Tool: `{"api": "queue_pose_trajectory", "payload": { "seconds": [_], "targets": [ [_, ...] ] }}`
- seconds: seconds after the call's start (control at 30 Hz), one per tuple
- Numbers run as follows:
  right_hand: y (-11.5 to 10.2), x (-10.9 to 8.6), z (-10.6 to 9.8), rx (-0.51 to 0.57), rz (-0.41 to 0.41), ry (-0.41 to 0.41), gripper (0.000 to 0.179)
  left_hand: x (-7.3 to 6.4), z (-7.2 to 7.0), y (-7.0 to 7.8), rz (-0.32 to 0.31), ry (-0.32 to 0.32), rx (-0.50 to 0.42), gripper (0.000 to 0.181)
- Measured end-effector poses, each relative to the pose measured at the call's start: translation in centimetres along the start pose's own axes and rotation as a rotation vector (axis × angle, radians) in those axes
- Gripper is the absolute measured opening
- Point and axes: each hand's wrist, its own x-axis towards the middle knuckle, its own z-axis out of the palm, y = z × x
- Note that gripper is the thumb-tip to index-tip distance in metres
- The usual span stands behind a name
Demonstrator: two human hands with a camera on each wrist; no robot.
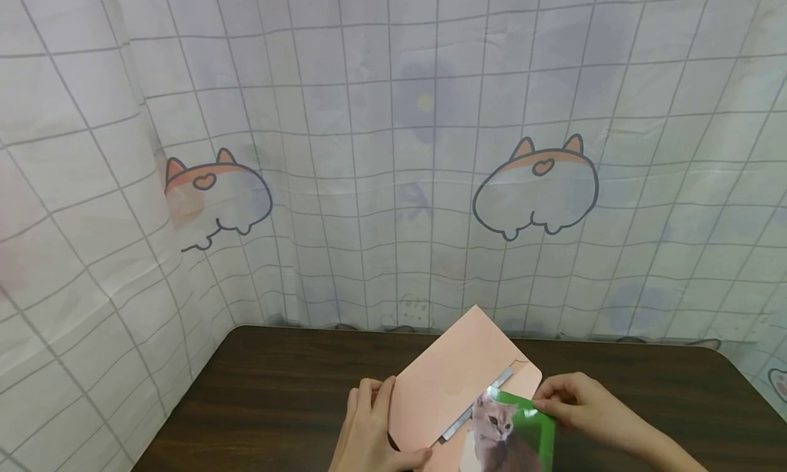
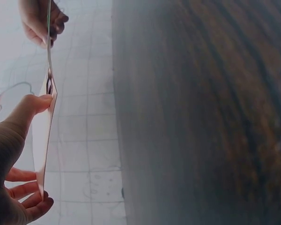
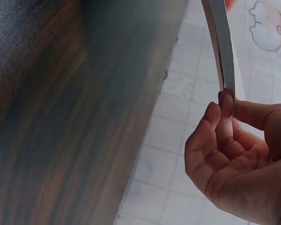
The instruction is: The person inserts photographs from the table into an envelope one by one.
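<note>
A pink, envelope-like folder [image 1: 439, 380] is held up at a slant over the table in the head view. A grey strip [image 1: 458, 423] runs across it. My left hand [image 1: 367, 427] grips its left side, fingers along the edge and thumb on the front near the strip. In the left wrist view the folder [image 2: 43, 140] appears edge-on between thumb and fingers. A glossy cat picture [image 1: 513, 434] with a green border overlaps the folder's lower right part. My right hand [image 1: 581, 407] pinches its upper right corner between thumb and forefinger. The picture's lower end is outside the head view.
The dark wooden table [image 1: 277, 390] has rounded far corners. Behind and to the left hangs a white gridded curtain [image 1: 369, 185] printed with corgi rears, close against the table's far edge.
</note>
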Motion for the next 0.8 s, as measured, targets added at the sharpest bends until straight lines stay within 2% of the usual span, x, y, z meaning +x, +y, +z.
{"api": "queue_pose_trajectory", "payload": {
  "seconds": [0.23,0.6,0.8],
  "targets": [
    [-0.1,-0.2,0.6,-0.032,0.042,0.076,0.014,0.0,0.1,0.0,0.007,0.017,0.005,0.101],
    [-0.5,-0.7,1.4,-0.088,0.13,0.215,0.016,0.1,0.0,0.0,0.003,0.008,0.003,0.102],
    [-1.0,-0.7,2.0,-0.102,0.24,0.286,0.016,0.0,0.1,0.0,0.003,0.016,-0.001,0.102]
  ]
}}
